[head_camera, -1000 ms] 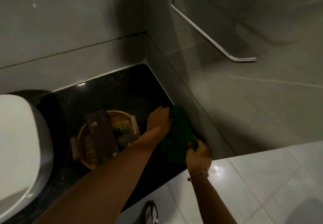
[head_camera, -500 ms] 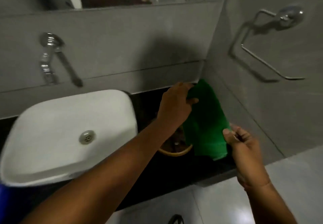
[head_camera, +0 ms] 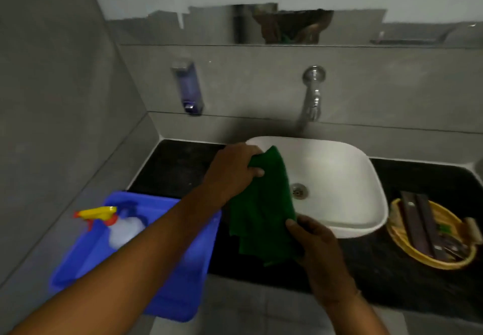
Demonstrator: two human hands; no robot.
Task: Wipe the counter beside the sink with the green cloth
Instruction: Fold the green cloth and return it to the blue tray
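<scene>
The green cloth (head_camera: 261, 209) hangs in the air over the left edge of the white sink (head_camera: 337, 175), held at both ends. My left hand (head_camera: 232, 170) grips its upper end. My right hand (head_camera: 311, 240) pinches its lower right corner. Below and around the sink lies the black counter (head_camera: 172, 164); a stretch of it shows to the left of the sink and another to the right.
A blue tub (head_camera: 146, 261) holding a spray bottle (head_camera: 115, 225) sits on the counter's left front. A yellow woven basket (head_camera: 433, 240) with dark items stands right of the sink. The tap (head_camera: 312, 94) and a soap dispenser (head_camera: 188, 88) are on the back wall.
My view has swung left from the right corner of the counter to the sink. Both hands lifted the cloth off the counter and carried it left, past the basket, to the sink's left edge.
</scene>
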